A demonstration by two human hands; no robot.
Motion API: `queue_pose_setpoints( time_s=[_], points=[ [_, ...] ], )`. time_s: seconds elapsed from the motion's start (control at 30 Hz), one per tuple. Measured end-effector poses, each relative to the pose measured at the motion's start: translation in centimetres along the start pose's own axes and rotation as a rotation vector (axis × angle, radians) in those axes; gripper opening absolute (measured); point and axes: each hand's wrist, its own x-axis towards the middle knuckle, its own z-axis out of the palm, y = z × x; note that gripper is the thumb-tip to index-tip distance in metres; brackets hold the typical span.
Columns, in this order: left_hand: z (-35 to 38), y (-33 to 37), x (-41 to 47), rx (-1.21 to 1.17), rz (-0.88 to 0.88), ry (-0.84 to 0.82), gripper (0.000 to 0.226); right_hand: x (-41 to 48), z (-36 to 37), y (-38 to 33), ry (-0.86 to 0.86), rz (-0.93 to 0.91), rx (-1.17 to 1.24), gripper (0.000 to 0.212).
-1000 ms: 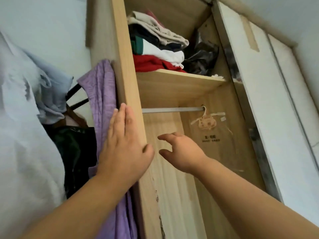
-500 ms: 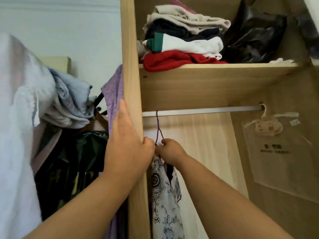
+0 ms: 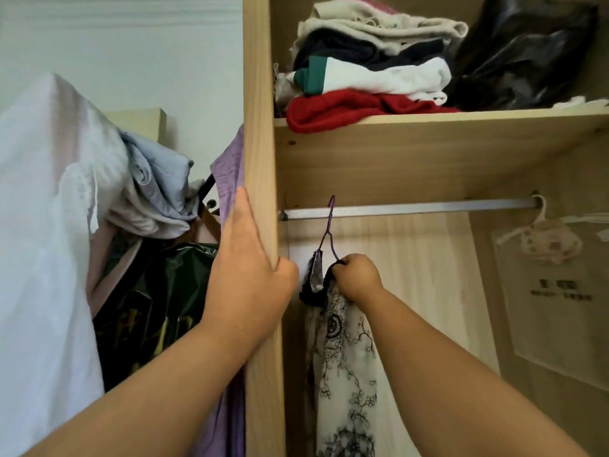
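Purple hanger (image 3: 330, 222) now hooked over rail (image 3: 428, 207) near its left end, patterned garment (image 3: 346, 351) hanging beneath. One second back: that end of rail bare, right hand (image 3: 357, 278) empty and spread, reaching in. Now closed round garment's dark neckline, just below the hanger's wire neck. Left hand (image 3: 250, 278) clasping wardrobe side panel (image 3: 260, 127), fingers flat on outer face, thumb round front edge; just left of garment, not touching. Judged: hanging done bar release, perhaps a last straightening.

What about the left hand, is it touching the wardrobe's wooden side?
Touching. The head view shows the left hand gripping the front edge of the side panel, fingers on its outer face, thumb inside.
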Motion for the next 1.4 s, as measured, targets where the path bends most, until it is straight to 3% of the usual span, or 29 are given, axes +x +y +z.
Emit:
queue_pose_setpoints(
  time_s=[0.23, 0.4, 0.5, 0.6, 0.87, 1.0, 1.07, 1.17, 1.27, 1.4],
  points=[
    [-0.4, 0.7, -0.1, 0.039, -0.018, -0.009, 0.096, -1.3, -5.1, 0.0, 0.095, -0.095, 0.011, 0.01],
    [-0.3, 2.4, -1.5, 0.274, 0.113, -0.006, 0.099, -5.7, -10.3, 1.3, 0.136, -0.073, -0.013, 0.01],
    [1.0, 4.2, -2.8, 0.282, 0.163, -0.073, 0.095, -9.2, -14.2, 2.7, 0.179, -0.024, 0.051, 0.014],
    [3.3, 6.2, -4.2, 0.136, 0.214, -0.215, 0.088, -13.3, -18.2, 4.2, 0.22, 0.013, 0.039, 0.013],
    [11.7, 11.1, -10.1, -0.139, 0.086, -0.641, 0.078, -27.3, -29.4, 8.2, 0.118, 0.139, -0.046, 0.02],
    [15.8, 14.6, -14.3, -0.269, 0.055, -0.905, 0.078, -35.2, -33.6, 8.4, 0.174, 0.262, -0.162, 0.006],
    [17.3, 16.7, -16.6, -0.433, 0.072, -1.012, 0.071, -38.6, -35.2, 8.0, 0.232, 0.317, -0.2, 0.012],
    [19.3, 20.5, -20.3, -0.796, 0.082, -1.088, 0.04, -43.5, -37.6, 7.3, 0.335, 0.394, -0.264, 0.013],
    [21.5, 24.1, -23.6, -0.987, 0.119, -1.13, 0.015, -47.7, -39.5, 6.8, 0.429, 0.503, -0.357, 0.015],
    [24.7, 30.2, -27.8, -1.088, 0.251, -1.204, 0.011, -52.7, -41.6, 6.5, 0.541, 0.7, -0.533, 0.025]
  ],
)
